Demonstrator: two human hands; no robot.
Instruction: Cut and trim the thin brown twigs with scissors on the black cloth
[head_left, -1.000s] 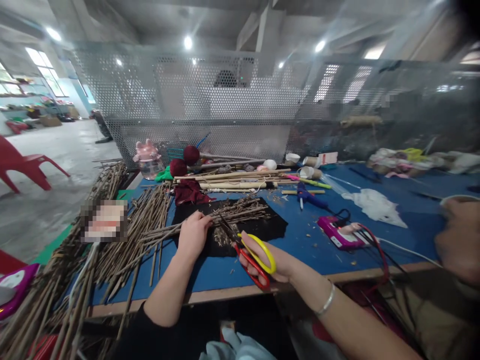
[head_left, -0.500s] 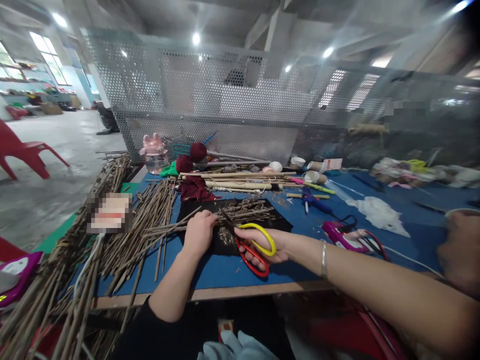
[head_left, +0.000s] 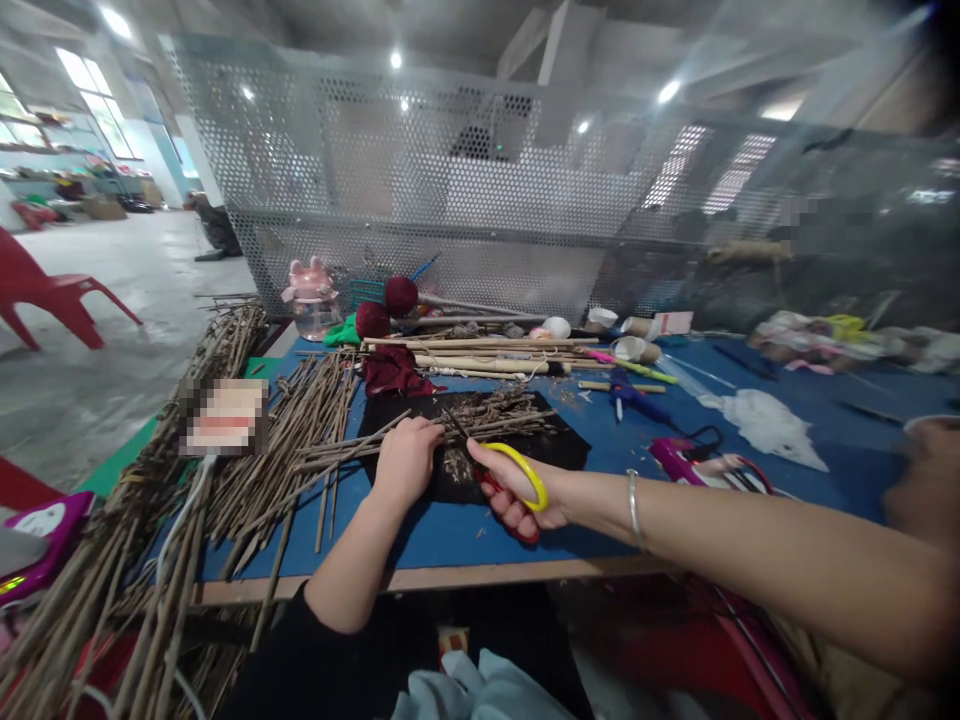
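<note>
- Left hand (head_left: pixel 407 460) here, its grip closed over slim twigs (head_left: pixel 330 457) that jut out leftward, long axis crosswise, rising slightly to the right!
- Right hand (head_left: pixel 519 492) wraps the scissors (head_left: pixel 537 482) by their handles; blades slant forward and left, just beside the left fingers.
- Black cloth (head_left: pixel 553 448) sits beneath, on the blue table (head_left: pixel 420 545).

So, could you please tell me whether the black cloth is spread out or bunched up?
Spread out: the cloth lies flat on the blue table, its right edge showing beyond the twigs on it.
</note>
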